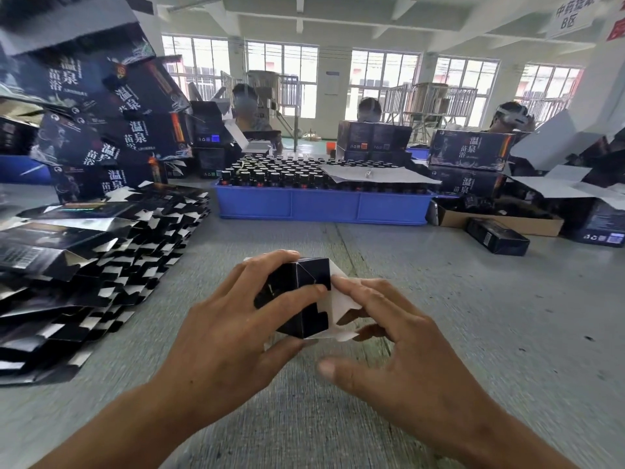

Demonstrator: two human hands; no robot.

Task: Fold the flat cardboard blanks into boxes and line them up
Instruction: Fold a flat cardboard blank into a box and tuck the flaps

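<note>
A small dark cardboard box (306, 292) with white inner flaps sits between my hands above the grey table (490, 316). My left hand (236, 330) grips its left side, fingers curled over the top and thumb underneath. My right hand (402, 346) presses the white end flaps with its fingertips, the thumb free below. A large spread pile of flat dark blanks (94, 265) lies to the left.
A blue crate (321, 204) full of dark bottles stands ahead, partly covered by a paper sheet. Tall stacks of printed dark cartons (101, 130) rise at the left and right. A small finished box (497, 236) lies at the right. Several people sit behind the crate.
</note>
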